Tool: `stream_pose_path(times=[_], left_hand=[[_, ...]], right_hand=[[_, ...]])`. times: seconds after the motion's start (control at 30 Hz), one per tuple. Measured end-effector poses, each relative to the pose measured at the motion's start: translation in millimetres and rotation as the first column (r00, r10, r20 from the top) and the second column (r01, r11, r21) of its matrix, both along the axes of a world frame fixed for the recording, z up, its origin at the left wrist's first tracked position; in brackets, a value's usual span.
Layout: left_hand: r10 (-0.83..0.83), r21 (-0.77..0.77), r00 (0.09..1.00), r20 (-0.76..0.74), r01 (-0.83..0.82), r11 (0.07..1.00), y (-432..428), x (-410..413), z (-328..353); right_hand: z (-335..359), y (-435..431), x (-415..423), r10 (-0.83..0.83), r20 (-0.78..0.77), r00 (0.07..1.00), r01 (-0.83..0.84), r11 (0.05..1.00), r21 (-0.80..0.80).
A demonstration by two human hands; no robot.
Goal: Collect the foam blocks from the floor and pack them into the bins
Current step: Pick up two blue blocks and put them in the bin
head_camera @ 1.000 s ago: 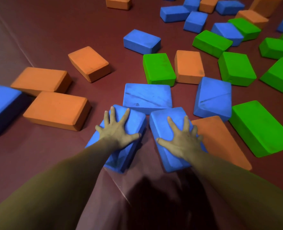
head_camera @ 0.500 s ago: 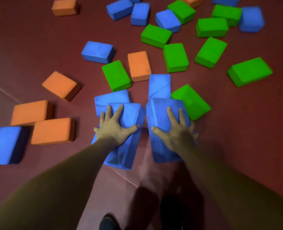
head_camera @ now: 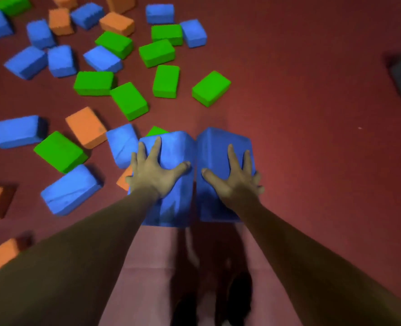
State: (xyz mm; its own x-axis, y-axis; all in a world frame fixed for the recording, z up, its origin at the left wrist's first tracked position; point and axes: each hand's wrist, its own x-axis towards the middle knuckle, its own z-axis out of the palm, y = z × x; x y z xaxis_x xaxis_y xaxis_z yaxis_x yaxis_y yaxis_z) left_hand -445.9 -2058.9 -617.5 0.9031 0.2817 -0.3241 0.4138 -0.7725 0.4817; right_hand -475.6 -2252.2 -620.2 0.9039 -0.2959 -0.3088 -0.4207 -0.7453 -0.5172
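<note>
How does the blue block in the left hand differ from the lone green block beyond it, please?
The blue block is held in the left hand's grip; the green block lies untouched on the floor. The blue block touches the right hand's block; the green block lies apart. Both are brick-shaped.

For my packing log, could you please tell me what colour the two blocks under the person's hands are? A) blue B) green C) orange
A: the left hand holds the left blue block and the right hand holds the right blue block.
</note>
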Motion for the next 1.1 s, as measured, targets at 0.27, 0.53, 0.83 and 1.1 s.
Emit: stream_pose_path(times=[0.27,0.53,0.83,1.1], left_hand=[[-0.379,0.042,0.924,0.053,0.377,0.925,-225,-39,22],[-0.651,-0.019,0.758,-0.039,0.651,0.759,-506,-198,-2],[-0.862,-0.08,0.507,-0.028,0.858,0.507,-847,-429,2],[-0.972,-0.118,0.233,0.022,0.966,0.229,-1066,-579,21]], right_hand=[[12,-206,-111,-0.33,0.007,0.944,0.329,0.94,-0.084],[-14,-455,-330,-0.608,-0.115,0.786,0.604,0.794,-0.07],[-1,-716,-595,-0.85,-0.141,0.507,0.841,0.524,-0.134],[15,-877,-743,-0.958,-0.123,0.26,0.952,0.275,-0.133]])
